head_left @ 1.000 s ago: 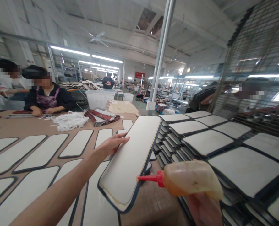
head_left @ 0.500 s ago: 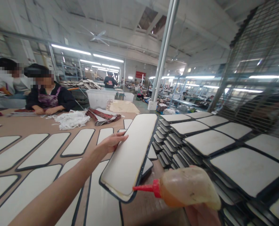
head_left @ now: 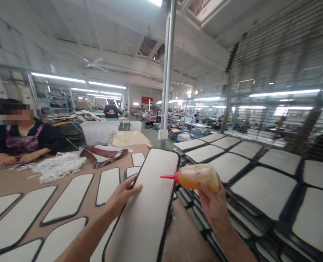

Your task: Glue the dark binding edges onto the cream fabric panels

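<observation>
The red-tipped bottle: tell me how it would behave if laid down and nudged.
The bottle would probably roll, since its body looks rounded. Its amber liquid would likely slosh, as it pools along the underside with paler space above. The red nozzle might drip: no cap shows on it.

Panel (head_left: 147, 207): smooth, matt, off-white face. Squeeze bottle (head_left: 196, 176): translucent plastic, smudged, with a soft sheen; nozzle (head_left: 171, 177), smooth red plastic. Tabletop (head_left: 188, 233): brown, flat and mostly matt. Strips (head_left: 59, 165): white, cloth-like, rumpled. Folded textile (head_left: 104, 154): patterned cloth, rough at the edges. Bin (head_left: 100, 133): translucent, pale plastic. Post (head_left: 168, 72): smooth metal, faintly glossy. Rack panels (head_left: 265, 191): matt, pale, some yellow-stained. Mesh (head_left: 276, 65): wire, apparently metal.
</observation>
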{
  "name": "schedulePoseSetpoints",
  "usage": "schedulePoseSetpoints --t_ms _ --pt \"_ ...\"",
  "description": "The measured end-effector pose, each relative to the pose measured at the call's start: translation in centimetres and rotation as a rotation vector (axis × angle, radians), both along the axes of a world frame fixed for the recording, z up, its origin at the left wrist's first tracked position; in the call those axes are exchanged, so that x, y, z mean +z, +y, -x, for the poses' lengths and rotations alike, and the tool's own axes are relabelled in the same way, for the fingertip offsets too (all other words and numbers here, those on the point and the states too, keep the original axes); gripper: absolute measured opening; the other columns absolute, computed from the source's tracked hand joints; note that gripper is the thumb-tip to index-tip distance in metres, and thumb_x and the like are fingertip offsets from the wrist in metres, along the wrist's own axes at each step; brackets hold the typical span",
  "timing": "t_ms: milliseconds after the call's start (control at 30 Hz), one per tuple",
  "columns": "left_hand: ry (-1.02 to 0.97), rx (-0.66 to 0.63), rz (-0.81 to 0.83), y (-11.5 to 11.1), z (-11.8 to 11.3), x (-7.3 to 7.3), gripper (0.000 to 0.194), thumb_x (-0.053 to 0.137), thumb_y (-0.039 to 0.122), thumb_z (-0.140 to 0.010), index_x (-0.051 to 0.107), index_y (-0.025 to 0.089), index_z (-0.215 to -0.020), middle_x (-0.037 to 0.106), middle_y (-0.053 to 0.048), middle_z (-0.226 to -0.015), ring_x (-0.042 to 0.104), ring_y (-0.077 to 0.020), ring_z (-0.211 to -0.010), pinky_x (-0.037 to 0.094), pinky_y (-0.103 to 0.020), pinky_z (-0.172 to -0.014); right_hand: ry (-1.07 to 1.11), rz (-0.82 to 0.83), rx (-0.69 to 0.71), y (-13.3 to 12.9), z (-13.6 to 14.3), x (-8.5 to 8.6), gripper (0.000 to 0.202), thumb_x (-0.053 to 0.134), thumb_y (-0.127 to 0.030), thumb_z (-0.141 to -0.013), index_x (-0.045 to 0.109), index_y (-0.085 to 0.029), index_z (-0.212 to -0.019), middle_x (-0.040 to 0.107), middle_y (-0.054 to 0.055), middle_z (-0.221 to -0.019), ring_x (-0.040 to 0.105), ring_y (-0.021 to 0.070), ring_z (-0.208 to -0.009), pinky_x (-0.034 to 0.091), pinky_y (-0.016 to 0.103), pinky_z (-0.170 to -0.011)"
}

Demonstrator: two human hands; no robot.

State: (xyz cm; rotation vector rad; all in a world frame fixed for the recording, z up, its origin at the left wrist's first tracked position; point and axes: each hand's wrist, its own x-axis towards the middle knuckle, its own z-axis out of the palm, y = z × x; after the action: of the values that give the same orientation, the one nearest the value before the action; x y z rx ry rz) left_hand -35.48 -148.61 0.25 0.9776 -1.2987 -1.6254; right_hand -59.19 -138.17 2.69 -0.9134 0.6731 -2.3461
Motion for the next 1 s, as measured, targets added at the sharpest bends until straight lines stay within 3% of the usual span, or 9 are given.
schedulePoseSetpoints --t_ms 167,300,467,600,700,800,867,933,1000 --pt "0.046 -0.127 -0.084 1.1 -0.6 1.3 0.072 0.077 0.021 -0.065 0.052 0.019 -0.132 0.072 -0.008 -0.105 0.069 -0.0239 -0.09 0.054 -0.029 -0.077 0.034 -0.002 0.05 0.6 1.0 -1.4 0.051 0.084 -0.022 -0.06 0.064 -0.028 -0.106 0.071 -0.004 -0.097 0.066 0.013 -0.089 0.052 0.02 -0.082" --pt "0.057 -0.188 -0.157 1.8 -0.9 1.7 0.079 0.072 0.007 -0.059 0.051 0.019 -0.134 0.072 -0.007 -0.106 0.069 -0.0256 -0.088 0.054 -0.031 -0.076 0.083 -0.031 0.093 1.6 0.8 -3.0 0.063 0.083 -0.028 -0.062 0.056 -0.03 -0.119 0.068 0.002 -0.112 0.063 0.0208 -0.104 0.051 0.029 -0.088" --pt "0.02 -0.087 -0.195 1.5 -0.9 1.3 0.089 0.07 0.004 -0.059 0.037 0.013 -0.142 0.07 -0.011 -0.11 0.069 -0.0272 -0.086 0.055 -0.032 -0.07 0.083 -0.101 0.165 3.6 -1.2 -6.5 0.078 0.083 -0.037 -0.061 0.046 -0.031 -0.13 0.066 0.008 -0.119 0.061 0.028 -0.11 0.05 0.038 -0.09" --pt "-0.014 0.001 -0.169 1.2 -1.0 1.1 0.087 0.069 0.004 -0.061 0.036 0.013 -0.142 0.068 -0.012 -0.113 0.068 -0.0264 -0.09 0.055 -0.031 -0.071 0.111 -0.173 0.254 5.0 -3.2 -9.2 0.077 0.085 -0.048 -0.052 0.056 -0.028 -0.121 0.07 0.01 -0.107 0.066 0.033 -0.098 0.054 0.042 -0.081" --pt "-0.019 0.028 -0.139 1.3 -1.2 0.8 0.084 0.069 0.004 -0.062 0.039 0.013 -0.14 0.069 -0.011 -0.113 0.068 -0.0253 -0.091 0.054 -0.029 -0.072 0.089 -0.172 0.241 4.7 -2.6 -8.1 0.072 0.088 -0.043 -0.048 0.06 -0.029 -0.113 0.071 0.007 -0.105 0.066 0.0314 -0.098 0.055 0.04 -0.08" --pt "0.002 -0.036 -0.129 1.8 -1.4 0.4 0.078 0.071 0.005 -0.061 0.047 0.013 -0.135 0.07 -0.01 -0.111 0.067 -0.0252 -0.091 0.054 -0.029 -0.074 0.029 -0.111 0.078 3.0 -0.1 -4.7 0.054 0.085 -0.032 -0.058 0.062 -0.028 -0.107 0.071 0.002 -0.099 0.066 0.0219 -0.094 0.054 0.031 -0.081" --pt "0.027 -0.081 -0.129 2.2 -1.5 0.3 0.074 0.073 0.007 -0.06 0.051 0.014 -0.131 0.07 -0.009 -0.11 0.068 -0.0255 -0.091 0.054 -0.029 -0.074 -0.01 -0.078 -0.007 1.9 1.6 -2.9 0.047 0.085 -0.027 -0.057 0.064 -0.027 -0.099 0.071 -0.002 -0.09 0.066 0.0155 -0.086 0.054 0.023 -0.079" --pt "0.063 -0.073 -0.142 2.5 -1.5 0.4 0.077 0.075 0.008 -0.06 0.05 0.015 -0.132 0.07 -0.009 -0.111 0.067 -0.0258 -0.093 0.053 -0.029 -0.075 -0.028 -0.076 -0.023 1.4 2.3 -2.7 0.045 0.084 -0.025 -0.058 0.064 -0.026 -0.099 0.07 -0.004 -0.089 0.066 0.0132 -0.082 0.053 0.02 -0.077" --pt "0.09 -0.037 -0.161 2.5 -1.4 0.4 0.083 0.076 0.008 -0.059 0.045 0.015 -0.136 0.069 -0.009 -0.113 0.067 -0.0265 -0.094 0.053 -0.03 -0.076 -0.031 -0.102 0.008 1.8 1.6 -4.0 0.047 0.083 -0.023 -0.059 0.064 -0.026 -0.103 0.071 -0.001 -0.09 0.067 0.0152 -0.08 0.055 0.022 -0.073"
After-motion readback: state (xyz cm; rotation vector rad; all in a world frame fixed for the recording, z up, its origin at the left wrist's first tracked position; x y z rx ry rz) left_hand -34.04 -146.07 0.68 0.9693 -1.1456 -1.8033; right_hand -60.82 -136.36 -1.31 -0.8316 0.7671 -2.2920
